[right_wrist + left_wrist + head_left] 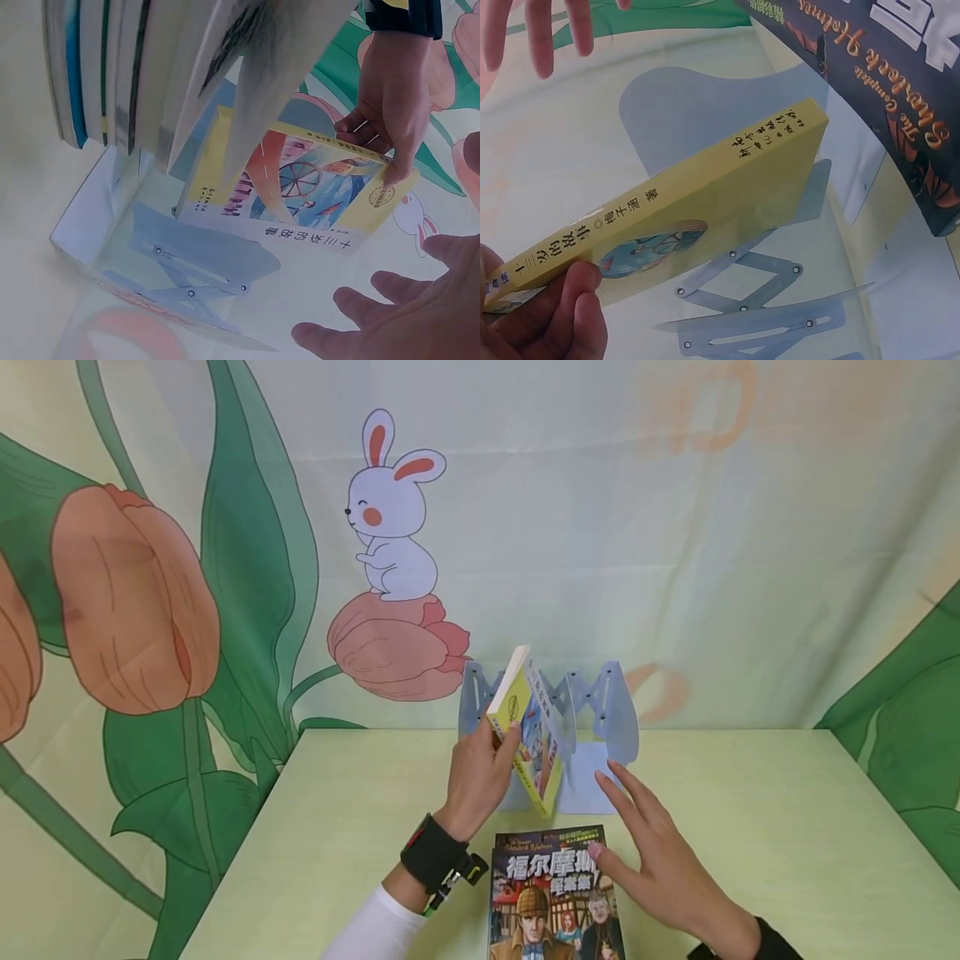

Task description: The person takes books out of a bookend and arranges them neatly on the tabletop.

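My left hand [483, 772] grips a yellow paperback book [531, 735] by its upper end, thumb on one cover and fingers round the other. The book is tilted over the left part of a pale blue expanding bookend rack [622, 718]. Its spine [667, 176] faces the left wrist camera, and the illustrated cover [300, 184] shows in the right wrist view. My right hand [660, 852] holds nothing; its fingers are spread, above the right side of a dark Sherlock Holmes book [555, 902] lying face up in front of the rack.
Under the dark book lies a stack of several more books [112, 75], seen by their page edges in the right wrist view. Behind the pale green table [360, 827] hangs a printed cloth [562, 527] with tulips and a rabbit, close behind the rack.
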